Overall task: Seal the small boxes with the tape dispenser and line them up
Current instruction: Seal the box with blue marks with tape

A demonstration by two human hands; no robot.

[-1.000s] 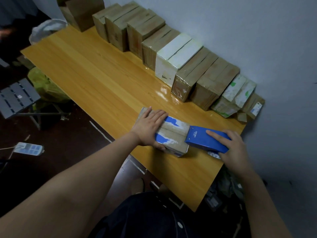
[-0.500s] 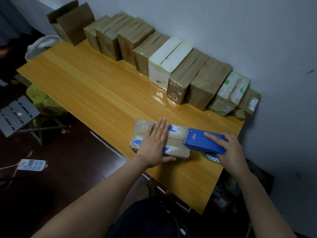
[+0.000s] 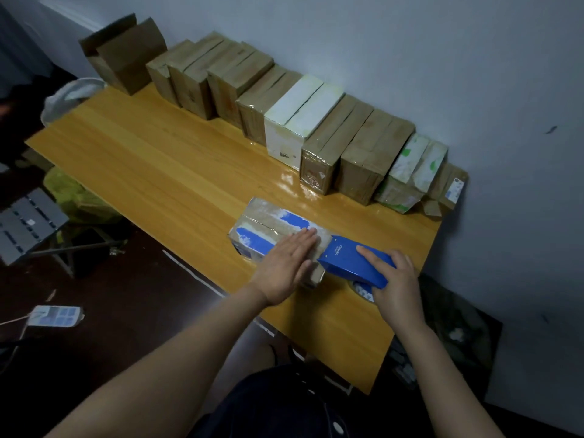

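The small brown cardboard box with blue patches (image 3: 271, 229) lies in front of the row of taped boxes (image 3: 316, 128), apart from it. The left hand (image 3: 286, 267) presses flat on the top of the box, and the right hand (image 3: 395, 279) grips the blue plastic tape dispenser (image 3: 350, 260) at its end. Sealing seems nearly finished; the next move needs a clean tear.

Makeshift packing room: taped boxes (image 3: 319, 121), table (image 3: 151, 159)

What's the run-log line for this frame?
phase: sealing | left hand: flat on box | right hand: grips tape dispenser at box end | row of boxes: against wall
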